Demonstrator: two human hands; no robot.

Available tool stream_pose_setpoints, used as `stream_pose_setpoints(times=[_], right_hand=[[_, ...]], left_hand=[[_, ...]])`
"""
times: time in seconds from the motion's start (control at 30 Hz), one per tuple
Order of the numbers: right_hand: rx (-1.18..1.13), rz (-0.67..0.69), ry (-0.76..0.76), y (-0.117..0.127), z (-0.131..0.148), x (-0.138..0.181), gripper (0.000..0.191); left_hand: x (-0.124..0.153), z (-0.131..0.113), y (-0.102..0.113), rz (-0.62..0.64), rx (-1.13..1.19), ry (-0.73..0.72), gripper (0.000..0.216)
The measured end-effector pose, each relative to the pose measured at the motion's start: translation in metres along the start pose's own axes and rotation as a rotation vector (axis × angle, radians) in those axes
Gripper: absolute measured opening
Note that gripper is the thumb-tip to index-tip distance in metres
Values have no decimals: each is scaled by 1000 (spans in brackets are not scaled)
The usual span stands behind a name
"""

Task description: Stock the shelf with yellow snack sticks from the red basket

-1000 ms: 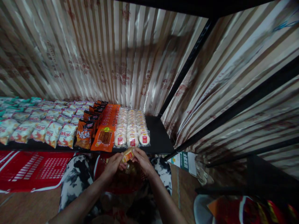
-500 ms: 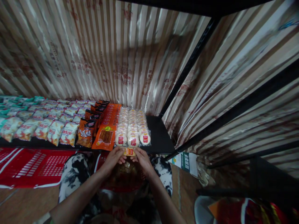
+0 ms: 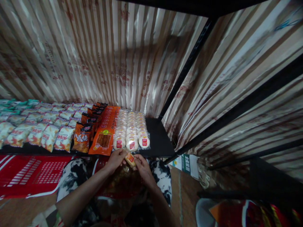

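My left hand (image 3: 115,158) and my right hand (image 3: 141,164) meet just below the front edge of a black shelf (image 3: 161,143). Both pinch one small orange and yellow snack packet (image 3: 130,159), which lies tilted between the fingers. Right above it, rows of round white cakes in clear wrap (image 3: 131,132) lie on the shelf. Beside them to the left lie flat orange packs (image 3: 105,134), then standing dark orange bags (image 3: 82,137).
Several rows of white and red snack bags (image 3: 35,132) fill the shelf's left part. A red plastic basket (image 3: 28,175) lies below on the left. Striped shiny cloth hangs behind and to the right. A black post (image 3: 187,69) rises at the shelf's right corner.
The packet has turned from level to tilted between my fingers, and both hands have shifted slightly left and down. The view has swung a little to the right.
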State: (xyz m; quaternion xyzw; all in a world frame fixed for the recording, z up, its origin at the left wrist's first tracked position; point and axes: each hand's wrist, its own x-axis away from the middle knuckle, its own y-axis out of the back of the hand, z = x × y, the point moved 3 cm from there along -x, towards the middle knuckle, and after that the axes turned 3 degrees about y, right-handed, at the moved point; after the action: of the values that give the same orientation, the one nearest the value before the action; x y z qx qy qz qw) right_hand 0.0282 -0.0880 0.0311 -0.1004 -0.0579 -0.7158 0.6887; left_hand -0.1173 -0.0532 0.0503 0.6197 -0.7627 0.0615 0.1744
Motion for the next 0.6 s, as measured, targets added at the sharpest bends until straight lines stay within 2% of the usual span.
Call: stream_pose_setpoints(times=[0.17, 0.33, 0.43, 0.6], right_hand=[[-13, -2, 46, 11, 3, 0, 47], [48, 10, 166, 20, 16, -3, 37], [187, 9, 259, 28, 27, -5, 32], [532, -169, 406, 48, 45, -16, 38]], left_hand=[[-10, -14, -15, -2, -57, -66, 37], [-20, -28, -29, 25, -33, -83, 30], [-30, -36, -39, 42, -75, -93, 24], [-51, -57, -55, 53, -58, -111, 23]])
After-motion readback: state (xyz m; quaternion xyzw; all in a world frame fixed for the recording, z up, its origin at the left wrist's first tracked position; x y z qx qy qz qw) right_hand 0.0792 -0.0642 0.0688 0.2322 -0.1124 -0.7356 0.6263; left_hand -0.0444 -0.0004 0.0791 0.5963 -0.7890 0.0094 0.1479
